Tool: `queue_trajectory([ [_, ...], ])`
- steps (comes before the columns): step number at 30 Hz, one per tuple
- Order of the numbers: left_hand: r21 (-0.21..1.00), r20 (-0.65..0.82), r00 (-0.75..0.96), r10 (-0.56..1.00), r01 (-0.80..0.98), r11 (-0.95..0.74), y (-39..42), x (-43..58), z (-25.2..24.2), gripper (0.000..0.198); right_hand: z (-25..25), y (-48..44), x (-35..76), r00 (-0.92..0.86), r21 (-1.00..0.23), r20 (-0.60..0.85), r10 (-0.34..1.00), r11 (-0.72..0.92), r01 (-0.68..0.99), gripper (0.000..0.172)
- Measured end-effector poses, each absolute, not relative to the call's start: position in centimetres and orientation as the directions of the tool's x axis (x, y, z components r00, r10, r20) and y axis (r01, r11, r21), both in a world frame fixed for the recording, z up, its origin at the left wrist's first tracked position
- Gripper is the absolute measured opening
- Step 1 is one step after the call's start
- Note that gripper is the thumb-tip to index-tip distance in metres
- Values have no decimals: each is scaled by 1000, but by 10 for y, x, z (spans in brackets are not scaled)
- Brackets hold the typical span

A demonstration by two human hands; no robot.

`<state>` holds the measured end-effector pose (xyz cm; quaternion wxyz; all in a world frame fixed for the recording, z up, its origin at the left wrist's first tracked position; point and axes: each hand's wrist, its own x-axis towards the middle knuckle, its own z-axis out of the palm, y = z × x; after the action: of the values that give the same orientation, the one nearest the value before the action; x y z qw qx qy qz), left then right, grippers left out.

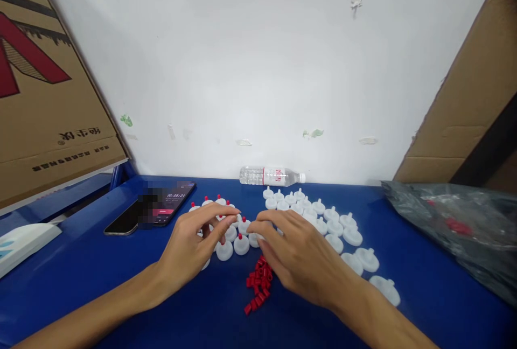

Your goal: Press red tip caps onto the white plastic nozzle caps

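Note:
My left hand (197, 236) hovers over white round caps with short spouts; its thumb and index finger curve towards each other with a small gap, and I see nothing held between them. Several caps around it wear red tips, such as one white cap (241, 245) just right of the hand. My right hand (294, 249) is curled, thumb and index finger closed around a white cap (254, 239), partly hidden by the fingers. Below the right hand lies a pile of small red sleeves (259, 283). Behind and right of it spread plain white caps (334, 228) without red tips.
A clear plastic bottle (272, 176) lies against the white wall. Two phones, one lit phone (173, 203) and a dark phone (125, 218), rest at left. A grey plastic bag (456, 236) with red pieces lies right. Cardboard (56, 96) flanks the blue table (169, 316).

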<state>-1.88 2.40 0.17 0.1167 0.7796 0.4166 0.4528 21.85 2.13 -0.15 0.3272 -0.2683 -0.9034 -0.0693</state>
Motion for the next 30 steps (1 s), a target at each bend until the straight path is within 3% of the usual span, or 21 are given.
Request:
queue_trajectory([
  [15, 464, 664, 346, 663, 505, -728, 22, -18, 0, 15, -4, 18, 211, -702, 6, 641, 312, 912, 410, 22],
  [18, 399, 723, 339, 602, 505, -765, 21, -18, -1, 18, -4, 18, 210, -708, 8, 625, 330, 904, 428, 22],
  [23, 202, 735, 498, 460, 487, -850, 19, -18, -3, 29, -5, 18, 210, -693, 16, 646, 320, 902, 432, 20],
  [30, 147, 745, 514, 425, 494, -857, 17, -20, -1, 32, -5, 15, 210, -651, 10, 697, 301, 904, 428, 18],
])
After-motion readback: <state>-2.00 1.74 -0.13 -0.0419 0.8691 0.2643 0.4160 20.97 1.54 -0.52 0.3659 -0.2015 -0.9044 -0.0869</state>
